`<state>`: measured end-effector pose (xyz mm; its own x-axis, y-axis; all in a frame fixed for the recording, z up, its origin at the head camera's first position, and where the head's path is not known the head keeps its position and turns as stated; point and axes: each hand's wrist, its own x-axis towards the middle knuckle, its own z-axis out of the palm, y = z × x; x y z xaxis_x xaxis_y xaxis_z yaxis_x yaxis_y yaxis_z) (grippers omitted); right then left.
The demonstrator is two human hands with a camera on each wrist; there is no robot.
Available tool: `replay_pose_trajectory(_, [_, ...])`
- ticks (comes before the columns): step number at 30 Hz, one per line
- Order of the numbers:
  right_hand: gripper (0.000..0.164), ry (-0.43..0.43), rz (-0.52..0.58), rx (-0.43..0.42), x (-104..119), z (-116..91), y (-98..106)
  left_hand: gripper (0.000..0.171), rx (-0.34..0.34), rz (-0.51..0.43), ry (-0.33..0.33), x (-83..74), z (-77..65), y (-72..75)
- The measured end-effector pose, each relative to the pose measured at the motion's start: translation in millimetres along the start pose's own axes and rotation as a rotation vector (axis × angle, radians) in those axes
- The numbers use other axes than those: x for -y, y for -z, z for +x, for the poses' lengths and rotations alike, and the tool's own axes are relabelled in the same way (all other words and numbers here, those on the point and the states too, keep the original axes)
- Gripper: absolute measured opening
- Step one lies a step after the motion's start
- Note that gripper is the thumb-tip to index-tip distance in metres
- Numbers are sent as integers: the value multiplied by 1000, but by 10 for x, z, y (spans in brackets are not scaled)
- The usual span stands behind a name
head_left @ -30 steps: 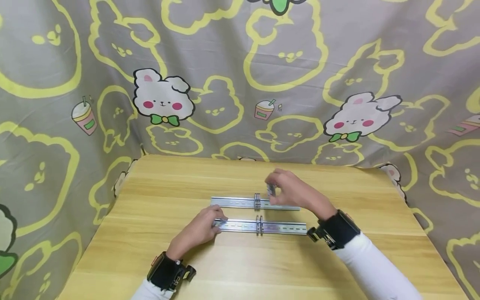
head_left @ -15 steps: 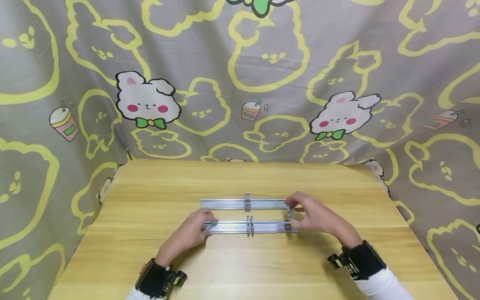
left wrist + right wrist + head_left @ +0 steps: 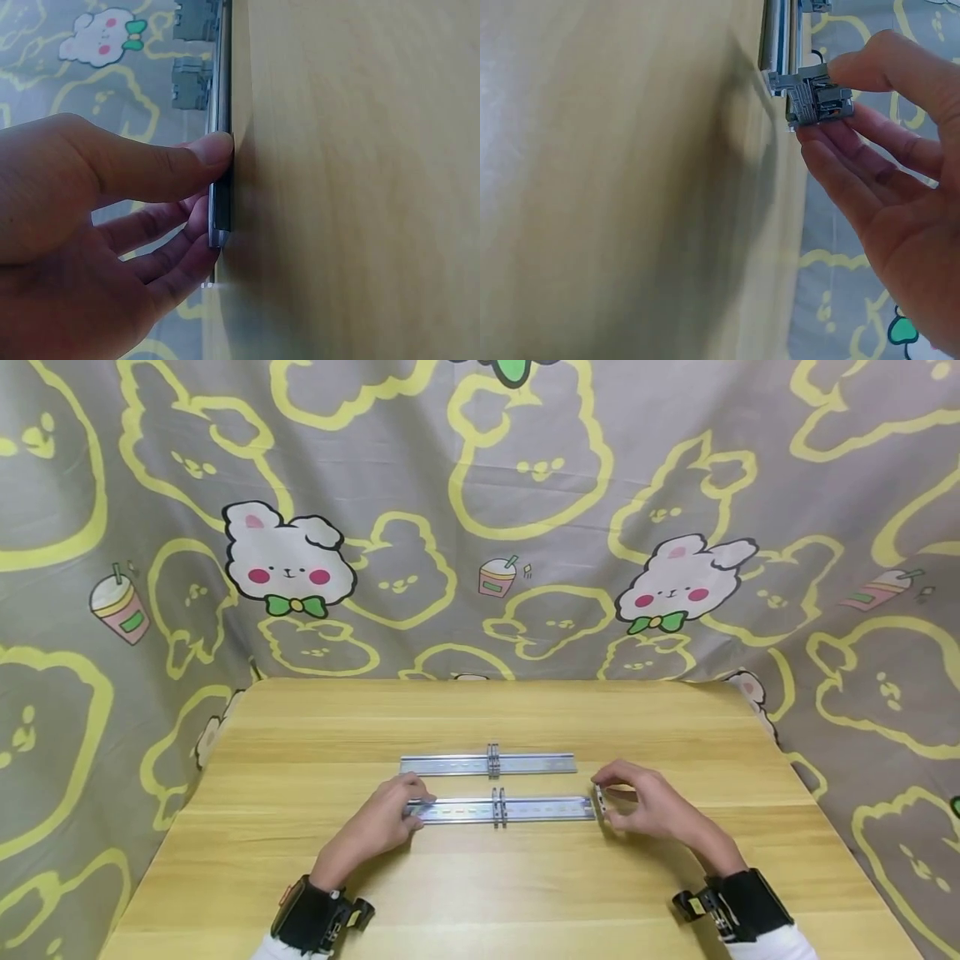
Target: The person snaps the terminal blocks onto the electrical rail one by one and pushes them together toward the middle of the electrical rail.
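Two slotted metal DIN rails lie side by side on the table. My left hand (image 3: 378, 822) grips the left end of the near DIN rail (image 3: 457, 811), thumb on its front edge and fingers behind, as the left wrist view shows. Beyond the rail's right end, my right hand (image 3: 648, 802) pinches a small grey plastic terminal block (image 3: 816, 97) between thumb and fingertips. The block is upright, close against the rail end; whether it touches is unclear. Two thin grey blocks (image 3: 499, 808) sit slightly apart at mid-rail.
Behind lies the far DIN rail (image 3: 442, 765), with several thin grey blocks (image 3: 492, 761) clustered near its middle. The wooden table (image 3: 480, 893) ends at the back against a patterned grey curtain (image 3: 420, 635).
My right hand has come from above the far rail, rightward and nearer, carrying the terminal block to the near rail's right end. The left hand keeps its grip. The head view has shifted.
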<state>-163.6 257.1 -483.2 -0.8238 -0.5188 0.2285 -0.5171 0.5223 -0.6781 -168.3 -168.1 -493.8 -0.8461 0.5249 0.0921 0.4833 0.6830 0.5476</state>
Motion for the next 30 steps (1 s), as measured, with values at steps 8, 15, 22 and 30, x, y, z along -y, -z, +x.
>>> replay_pose_trajectory(8, [47,-57,102,37,-31,-42,-65,28,8,-6,12,-6,-26,-18])
replay_pose_trajectory(15, [48,-120,141,45,-37,-36,-80,28,-9,-1,4,-1,-27,-17])
replay_pose_trajectory(22, [48,-143,159,39,-73,-29,-123,28,-6,2,6,-2,-20,-23])
replay_pose_trajectory(30, [47,-76,171,43,2,110,-236,28,-10,2,-2,-8,-2,-12])
